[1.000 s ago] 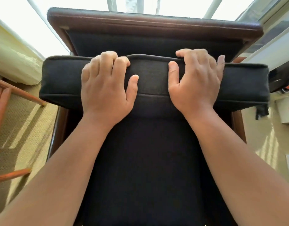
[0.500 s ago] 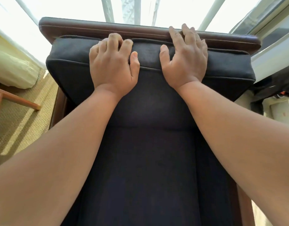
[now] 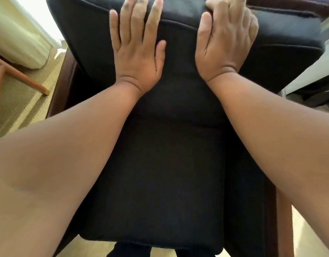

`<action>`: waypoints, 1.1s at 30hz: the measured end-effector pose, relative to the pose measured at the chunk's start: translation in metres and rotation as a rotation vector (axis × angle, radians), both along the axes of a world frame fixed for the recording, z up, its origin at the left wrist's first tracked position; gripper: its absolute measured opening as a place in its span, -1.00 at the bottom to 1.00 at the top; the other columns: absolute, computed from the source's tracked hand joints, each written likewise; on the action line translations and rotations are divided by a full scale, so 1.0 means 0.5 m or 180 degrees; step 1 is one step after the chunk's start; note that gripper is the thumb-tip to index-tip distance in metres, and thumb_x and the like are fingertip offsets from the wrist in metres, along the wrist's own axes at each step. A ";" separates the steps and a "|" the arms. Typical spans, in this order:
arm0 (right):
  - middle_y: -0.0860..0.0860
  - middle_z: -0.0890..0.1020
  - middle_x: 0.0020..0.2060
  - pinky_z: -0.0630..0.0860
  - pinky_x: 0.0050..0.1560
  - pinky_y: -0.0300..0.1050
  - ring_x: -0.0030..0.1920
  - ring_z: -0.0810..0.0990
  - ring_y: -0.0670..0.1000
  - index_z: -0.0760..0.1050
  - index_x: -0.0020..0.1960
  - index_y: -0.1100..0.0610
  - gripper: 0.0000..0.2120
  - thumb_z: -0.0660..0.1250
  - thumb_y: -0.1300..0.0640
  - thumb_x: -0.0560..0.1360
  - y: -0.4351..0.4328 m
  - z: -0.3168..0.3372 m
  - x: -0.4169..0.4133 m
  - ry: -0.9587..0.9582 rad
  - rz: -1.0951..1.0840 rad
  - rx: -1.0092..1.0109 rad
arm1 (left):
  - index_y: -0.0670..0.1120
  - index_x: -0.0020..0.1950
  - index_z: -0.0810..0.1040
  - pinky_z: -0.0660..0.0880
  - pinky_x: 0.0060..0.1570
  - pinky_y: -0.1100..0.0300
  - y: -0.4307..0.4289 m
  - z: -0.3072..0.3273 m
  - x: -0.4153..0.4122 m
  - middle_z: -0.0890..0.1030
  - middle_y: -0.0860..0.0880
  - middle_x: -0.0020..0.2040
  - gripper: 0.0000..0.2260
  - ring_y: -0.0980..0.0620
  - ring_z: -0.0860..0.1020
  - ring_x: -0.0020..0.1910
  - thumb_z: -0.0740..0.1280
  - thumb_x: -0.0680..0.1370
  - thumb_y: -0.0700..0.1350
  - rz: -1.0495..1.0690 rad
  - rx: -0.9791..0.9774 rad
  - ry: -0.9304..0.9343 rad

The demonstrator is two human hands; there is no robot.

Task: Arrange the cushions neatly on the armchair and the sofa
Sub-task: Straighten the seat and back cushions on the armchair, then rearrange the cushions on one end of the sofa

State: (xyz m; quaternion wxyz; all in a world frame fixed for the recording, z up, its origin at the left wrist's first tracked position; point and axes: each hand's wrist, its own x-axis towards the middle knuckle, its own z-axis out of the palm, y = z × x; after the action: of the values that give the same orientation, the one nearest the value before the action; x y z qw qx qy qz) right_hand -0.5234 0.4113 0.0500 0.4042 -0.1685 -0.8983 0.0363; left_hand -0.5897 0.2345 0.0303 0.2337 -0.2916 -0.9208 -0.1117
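A dark back cushion (image 3: 282, 45) stands upright against the back of the armchair (image 3: 61, 86), above the dark seat cushion (image 3: 160, 179). My left hand (image 3: 139, 47) lies flat on the back cushion's face, fingers straight and spread, pressing it. My right hand (image 3: 224, 39) presses beside it, thumb up, with its fingers curled over the cushion's top edge. Both forearms reach in from the bottom corners over the seat.
The armchair's brown wooden frame shows at both sides and at the top right. A woven beige rug (image 3: 17, 101) lies left of the chair, with an orange wooden leg (image 3: 24, 78) on it. A pale yellow upholstered piece (image 3: 17, 39) sits far left.
The back cushion went from lifted in front of the backrest to set against it. My left hand opened from a grip to a flat press. The view dropped closer to the chair.
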 end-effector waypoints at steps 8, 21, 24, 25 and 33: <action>0.10 -0.07 0.65 0.08 0.58 0.29 0.64 -0.11 0.14 -0.11 0.66 -0.02 -0.20 0.30 0.03 0.59 -0.152 -0.179 0.380 -0.3143 0.0661 -0.1534 | -0.01 0.67 -0.04 -0.06 0.57 -0.22 -0.188 -0.220 0.387 -0.16 -0.08 0.67 -0.41 -0.14 -0.15 0.63 0.07 0.69 0.10 0.0107 -0.0965 -0.2559; -0.01 0.30 0.53 0.55 0.19 0.00 0.31 0.52 0.06 -0.04 0.65 -0.16 -0.34 0.21 -0.04 0.65 -0.258 -0.240 0.725 -0.4914 0.1127 -0.2137 | 0.02 0.49 0.40 0.16 0.51 -0.04 -0.337 -0.273 0.799 0.23 0.00 0.60 -0.61 -0.04 0.26 0.54 0.21 0.66 0.00 0.0460 -0.0606 -0.3987; 0.01 0.39 0.47 0.50 0.25 -0.01 0.35 0.49 0.07 0.03 0.65 -0.13 -0.36 0.23 -0.03 0.65 -0.317 -0.252 0.754 -0.4904 0.1077 -0.2000 | 0.00 0.47 0.43 0.29 0.45 -0.03 -0.404 -0.277 0.846 0.25 0.01 0.59 -0.62 -0.05 0.31 0.50 0.24 0.65 -0.01 0.0413 -0.0349 -0.4171; 0.02 0.40 0.46 0.49 0.29 -0.01 0.37 0.48 0.08 0.07 0.64 -0.11 -0.37 0.24 -0.02 0.64 -0.339 -0.253 0.764 -0.4884 0.1047 -0.2008 | 0.00 0.46 0.44 0.33 0.43 -0.02 -0.431 -0.275 0.857 0.26 0.02 0.58 -0.63 -0.05 0.35 0.48 0.24 0.64 -0.01 0.0434 -0.0252 -0.4245; -0.08 0.63 0.24 0.49 0.28 -0.15 0.19 0.59 -0.08 0.43 0.49 -0.05 -0.57 0.30 0.05 0.62 -0.684 -0.069 0.840 -0.4758 0.1609 -0.2528 | -0.03 0.42 0.48 0.39 0.36 0.12 -0.807 -0.047 1.072 0.47 -0.02 0.40 -0.69 0.00 0.46 0.35 0.26 0.67 -0.08 0.1676 0.1269 -0.4427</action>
State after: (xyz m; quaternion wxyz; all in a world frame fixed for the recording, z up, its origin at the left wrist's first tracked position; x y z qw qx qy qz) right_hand -0.1034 0.0693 0.0154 -0.3975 -0.0725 -0.8590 0.3143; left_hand -0.0534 -0.1688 0.0071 -0.3320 0.1221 -0.8574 -0.3739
